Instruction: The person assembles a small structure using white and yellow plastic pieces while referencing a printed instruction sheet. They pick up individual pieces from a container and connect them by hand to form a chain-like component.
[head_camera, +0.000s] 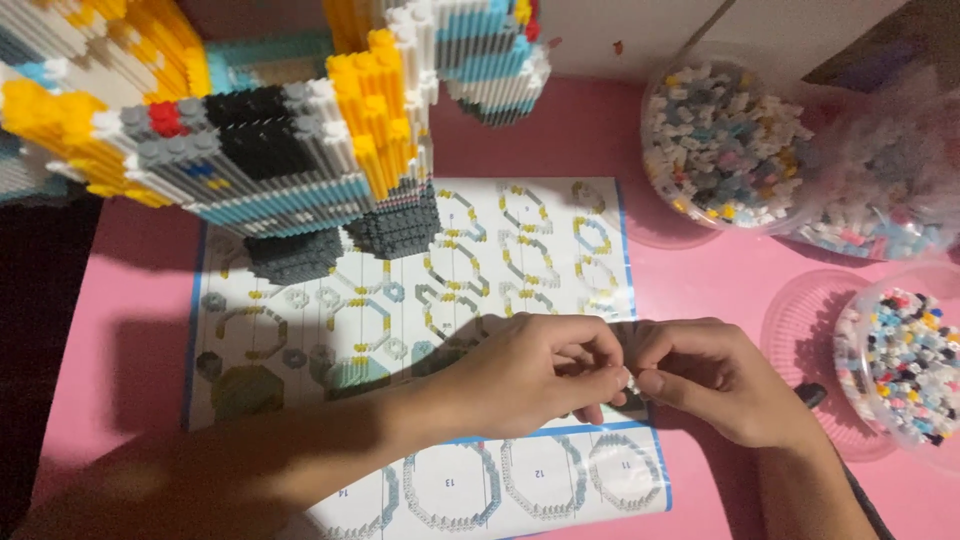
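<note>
1. Left hand (535, 370) and right hand (715, 380) are meeting fingertip to fingertip, pinching a tiny pale brick piece (628, 378) between them.
2. Piece is sitting over the instruction sheet (560, 250), near-right part; both hands equally close.

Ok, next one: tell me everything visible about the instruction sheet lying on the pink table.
The instruction sheet is a white, glossy-looking printed page with a thin blue border, lying flat on the pink table. It shows rows of ring-shaped and octagonal layer diagrams in yellow, grey, pale blue and green. The block model stands on its upper left part, resting on dark grey feet. The left hand and right hand meet over its lower right, casting shadow across it. Its bottom edge runs out of view.
</note>
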